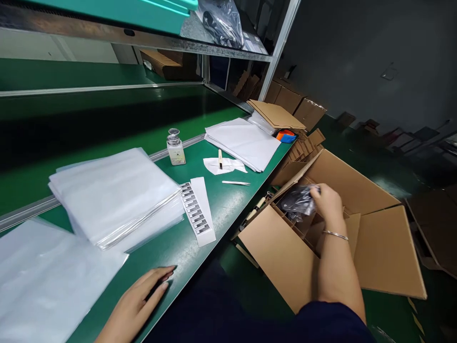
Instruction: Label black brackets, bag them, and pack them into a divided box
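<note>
My right hand (326, 202) reaches over an open cardboard box (278, 247), its fingers pinched on a clear plastic bag (298, 202) with something dark inside. Cardboard dividers (310, 228) split the inside of that box. On the green table (228, 209), my left hand (143, 297) rests near the front edge with its fingers stretched out and nothing held. A sheet of black-and-white labels (195, 209) lies ahead of it. To its left are a stack of clear plastic bags (114, 190) and another flat plastic sheet (46, 286).
A pump bottle (176, 148), white tweezers (235, 183), a small brush-like tool (220, 159) on a white cloth (210, 166) and white sheets (246, 140) stand or lie farther back. A metal shelf (228, 53) spans overhead. Flattened cardboard (278, 114) sits at the far end.
</note>
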A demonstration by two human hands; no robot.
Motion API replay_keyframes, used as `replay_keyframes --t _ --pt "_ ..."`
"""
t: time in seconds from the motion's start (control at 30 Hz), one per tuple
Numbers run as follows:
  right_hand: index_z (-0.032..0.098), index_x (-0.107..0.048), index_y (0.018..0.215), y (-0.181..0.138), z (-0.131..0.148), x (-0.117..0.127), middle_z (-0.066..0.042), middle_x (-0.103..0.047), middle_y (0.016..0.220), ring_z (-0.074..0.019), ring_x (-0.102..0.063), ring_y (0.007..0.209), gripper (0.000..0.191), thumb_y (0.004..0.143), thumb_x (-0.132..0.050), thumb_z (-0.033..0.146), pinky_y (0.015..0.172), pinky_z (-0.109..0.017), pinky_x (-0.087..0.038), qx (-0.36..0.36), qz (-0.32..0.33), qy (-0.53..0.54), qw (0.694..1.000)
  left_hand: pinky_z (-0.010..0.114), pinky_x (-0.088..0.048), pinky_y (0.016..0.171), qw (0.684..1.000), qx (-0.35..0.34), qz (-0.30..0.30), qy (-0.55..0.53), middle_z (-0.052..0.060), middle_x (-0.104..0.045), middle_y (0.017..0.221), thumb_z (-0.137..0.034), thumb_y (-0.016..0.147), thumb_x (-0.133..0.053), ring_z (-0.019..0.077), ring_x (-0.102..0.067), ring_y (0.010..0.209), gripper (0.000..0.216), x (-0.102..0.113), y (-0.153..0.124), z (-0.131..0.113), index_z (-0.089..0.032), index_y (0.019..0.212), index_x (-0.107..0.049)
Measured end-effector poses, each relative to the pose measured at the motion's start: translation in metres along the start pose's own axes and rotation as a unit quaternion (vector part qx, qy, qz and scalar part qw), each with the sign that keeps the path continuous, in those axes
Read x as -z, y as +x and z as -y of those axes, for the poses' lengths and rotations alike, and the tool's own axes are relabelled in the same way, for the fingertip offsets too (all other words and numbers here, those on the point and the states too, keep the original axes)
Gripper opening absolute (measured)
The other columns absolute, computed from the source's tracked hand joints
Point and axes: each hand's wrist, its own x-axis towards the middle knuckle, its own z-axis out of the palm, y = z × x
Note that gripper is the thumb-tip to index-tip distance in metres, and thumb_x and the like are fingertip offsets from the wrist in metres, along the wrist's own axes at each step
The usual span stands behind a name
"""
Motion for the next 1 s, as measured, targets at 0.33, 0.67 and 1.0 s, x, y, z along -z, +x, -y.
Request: replay_keyframes --t 0.33,0.67,1.0 --pt "0.02 -0.058 0.091 -0.066 -0.101 -0.081 -0.009 -0.065 0.093 -0.0237 -0.058 0.088 0.043 0.077 -0.047 0.058 0.083 -0.039 -0.046 -0.088 -0.147 0.367 0.914 0.021 -0.058 0.079 0.999 0.031 0.006 0.005 -0.002 -0.075 0.105 -0.051 0.089 -0.05 0.0185 -0.073 0.095 0.034 0.001 0.001 -0.005 -0.031 0.104 -0.072" --pt "0.023 -0.046 0.087 -0.071 -0.095 -0.101 0.002 -0.052 0.079 -0.0137 -0.052 0.066 0.041 0.072 -0.054 0.061 0.07 -0.031 -0.048 -0.125 -0.194 0.536 0.812 0.027 -0.056 0.085 0.995 0.095 -0.024 -0.006 -0.005 -0.075 0.104 -0.062 0.09 -0.045 0.0211 -0.07 0.097 0.041 -0.001 -0.003 -0.02 -0.033 0.098 -0.072" --pt "0.022 -0.064 0.082 -0.114 0.016 -0.034 -0.002 -0.066 0.09 -0.0185 -0.062 0.087 0.026 0.079 -0.069 0.048 0.083 -0.034 -0.049 0.033 -0.124 0.649 0.75 0.034 -0.051 0.097 0.993 0.047 0.086 -0.068 0.003 -0.066 0.127 -0.051 0.093 -0.048 0.0243 -0.065 0.112 0.04 0.009 0.032 -0.053 -0.03 0.123 -0.064"
